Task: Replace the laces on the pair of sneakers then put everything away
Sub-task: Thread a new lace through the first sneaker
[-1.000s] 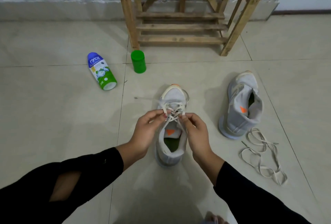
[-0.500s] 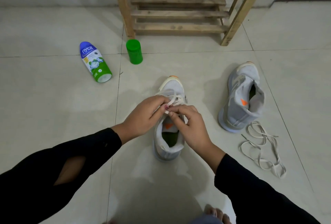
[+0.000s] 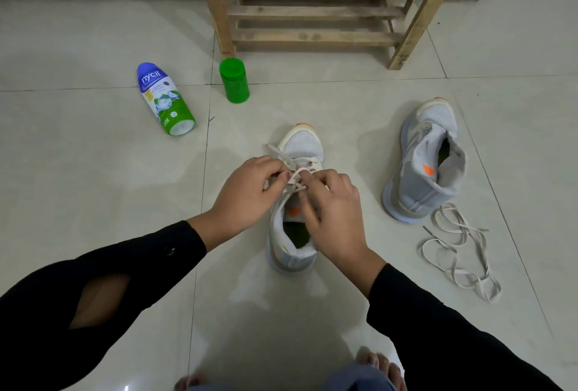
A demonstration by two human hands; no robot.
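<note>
Bare floor [image 3: 93,178] lies open on the left. On the right, a second sneaker [image 3: 422,165] and loose lace [image 3: 459,253] block passage. Ahead lie a bottle [image 3: 164,99] and a green container [image 3: 234,81], perhaps touching the wooden rack [image 3: 312,12].

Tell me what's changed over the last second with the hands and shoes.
The left hand and right hand drew together above the near sneaker, still pinching its lace. The other sneaker, loose lace, bottle, green cap and wooden rack lie where they were.
</note>
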